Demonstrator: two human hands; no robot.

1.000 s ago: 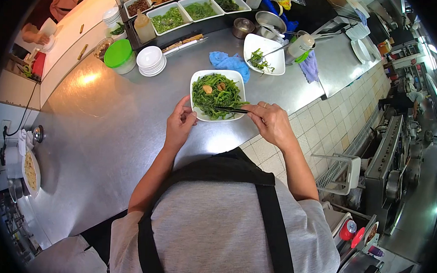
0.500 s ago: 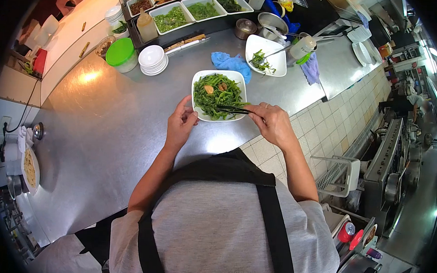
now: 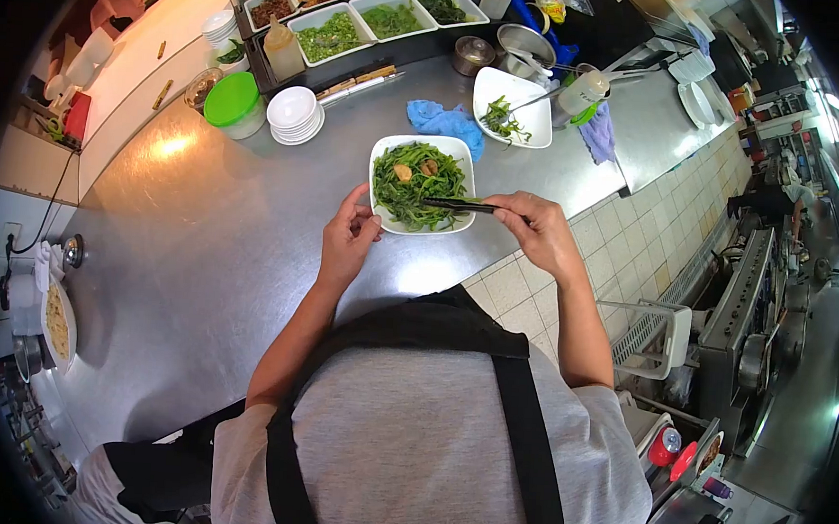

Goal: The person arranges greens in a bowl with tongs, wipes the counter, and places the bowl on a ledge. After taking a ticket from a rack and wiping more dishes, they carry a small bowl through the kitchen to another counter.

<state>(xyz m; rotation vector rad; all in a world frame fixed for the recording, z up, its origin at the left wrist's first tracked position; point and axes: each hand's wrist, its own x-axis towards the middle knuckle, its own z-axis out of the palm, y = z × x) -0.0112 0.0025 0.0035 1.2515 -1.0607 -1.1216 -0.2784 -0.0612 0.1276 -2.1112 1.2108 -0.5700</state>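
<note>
A square white bowl (image 3: pixel 468 228) heaped with cooked leafy greens (image 3: pixel 414 181) stands near the counter's front edge. Two brownish pieces, perhaps garlic, lie on top of the greens. At the bowl's left side, my left hand (image 3: pixel 349 235) steadies it, thumb and curled fingers at the rim. My right hand (image 3: pixel 538 232) grips black tongs (image 3: pixel 465 206) from the right, their tips on the greens' near part. Just behind this bowl lies a crumpled blue cloth (image 3: pixel 446 124). A second white bowl (image 3: pixel 531 116) with a few leftover greens and a utensil sits beyond, to the right.
Along the back are a rack of topping trays (image 3: pixel 329 37), a squeeze bottle (image 3: pixel 283 50), a green-lidded tub (image 3: pixel 233 103) and stacked small dishes (image 3: pixel 294 115). A purple cloth (image 3: pixel 597 132) hangs at the right edge. At lower left, another person (image 3: pixel 128 484) stands close.
My right hand has drawn slightly right and down, and the tongs look closer together. My left hand stays at the bowl. The other person at lower left has shifted.
</note>
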